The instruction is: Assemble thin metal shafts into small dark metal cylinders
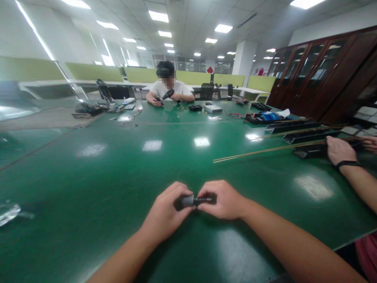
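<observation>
Pinching the part [187, 201] at opposite ends, my left hand [167, 210] and right hand [225, 200] could drop it onto the desk [135, 173] beneath them if either grip slackens.

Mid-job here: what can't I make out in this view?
All in the head view:
- Dark cylindrical part: one piece or two; the fingers of the left hand and right hand partly cover it, and it's blurred.
- Shiny item: blurred, cut off by the left edge.
- Neighbour's farther hand: cut off by the right edge.
- Scattered bits opposite: too small.
</observation>
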Action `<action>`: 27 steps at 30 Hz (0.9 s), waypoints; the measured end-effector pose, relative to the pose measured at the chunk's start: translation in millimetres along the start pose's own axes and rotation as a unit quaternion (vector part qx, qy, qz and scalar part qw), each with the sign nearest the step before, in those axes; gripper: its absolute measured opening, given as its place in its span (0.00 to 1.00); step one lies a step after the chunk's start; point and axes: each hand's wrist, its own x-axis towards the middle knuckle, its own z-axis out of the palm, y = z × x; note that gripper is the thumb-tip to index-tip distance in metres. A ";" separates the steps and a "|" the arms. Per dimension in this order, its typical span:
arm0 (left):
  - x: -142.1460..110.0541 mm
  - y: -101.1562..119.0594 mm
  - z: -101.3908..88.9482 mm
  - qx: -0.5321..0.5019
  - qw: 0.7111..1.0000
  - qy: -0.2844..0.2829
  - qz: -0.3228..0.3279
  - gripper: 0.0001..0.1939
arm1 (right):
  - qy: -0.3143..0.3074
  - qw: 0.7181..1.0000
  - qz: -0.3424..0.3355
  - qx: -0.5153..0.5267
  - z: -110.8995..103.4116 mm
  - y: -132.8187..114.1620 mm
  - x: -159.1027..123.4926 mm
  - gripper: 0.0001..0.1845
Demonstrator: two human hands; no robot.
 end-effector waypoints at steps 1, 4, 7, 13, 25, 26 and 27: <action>-0.1 0.0 0.1 0.001 1.000 0.000 -0.002 0.10 | -0.001 1.000 0.000 0.000 0.0 0.3 -0.1 0.07; -0.4 -0.3 0.0 0.003 1.000 0.000 -0.003 0.10 | -0.004 1.000 0.002 -0.001 0.0 1.7 -0.7 0.07; -0.5 -1.4 -0.5 0.006 1.000 0.003 -0.001 0.10 | -0.004 1.000 0.009 -0.005 -0.3 3.4 -1.1 0.07; -0.6 -0.8 -0.7 0.013 1.000 0.007 -0.003 0.09 | -0.011 1.000 0.017 -0.006 -1.2 3.8 -0.7 0.08; 1.2 -1.3 -0.8 0.014 1.000 0.003 -0.008 0.09 | -0.020 0.999 0.040 -0.019 -0.9 3.8 -0.4 0.07; 1.3 -1.1 -0.7 0.013 1.000 0.003 -0.008 0.09 | -0.020 0.999 0.041 -0.021 -0.9 3.9 -0.4 0.07; 1.4 -0.8 -0.8 0.012 1.000 0.004 -0.008 0.08 | -0.021 0.999 0.042 -0.024 -0.9 4.1 -0.4 0.07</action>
